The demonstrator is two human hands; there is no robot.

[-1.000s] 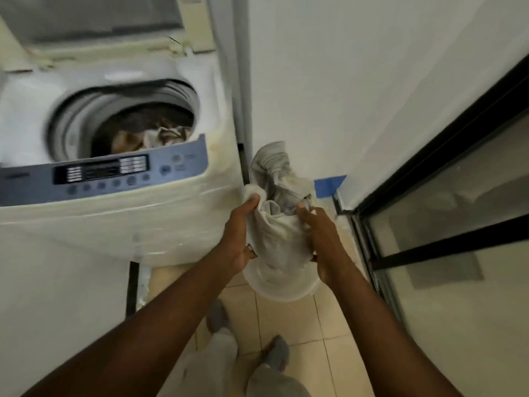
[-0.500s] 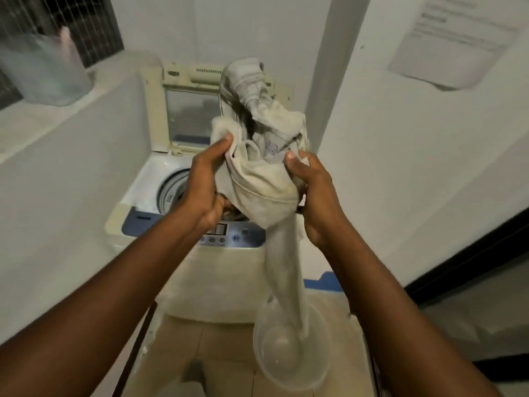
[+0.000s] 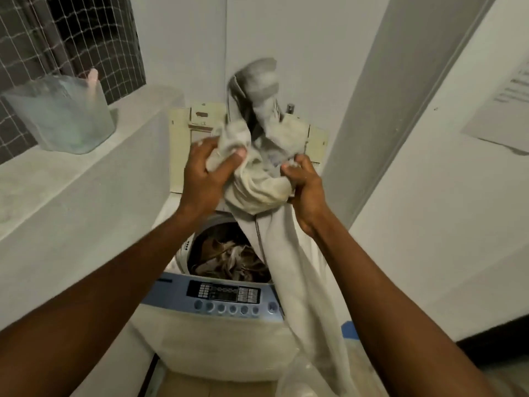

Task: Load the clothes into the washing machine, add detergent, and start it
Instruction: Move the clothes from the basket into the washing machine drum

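I hold a big pale cloth (image 3: 257, 179) up over the washing machine (image 3: 211, 333). My left hand (image 3: 204, 174) and my right hand (image 3: 305, 186) both have their fingers squeezed tight on it. One long end hangs down past the front. The lid is up, and some clothes in the tub (image 3: 229, 259) are already in. I think this cloth goes in next. Then soap, then I press the buttons (image 3: 226, 308) to start.
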